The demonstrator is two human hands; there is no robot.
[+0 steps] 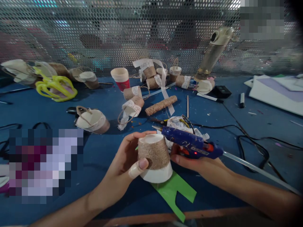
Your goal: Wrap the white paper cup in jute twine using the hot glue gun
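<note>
Head view, tapered white cup, twine-wrapped

Deep blue across the table. On the upturned cup, fine-ribbed tan between white ends. Bright green on the cut sheet. Dark blue with orange on the glue gun. White lacy bands on brown cups; red on stacked cups; round-hole pattern on grey mesh.
</note>
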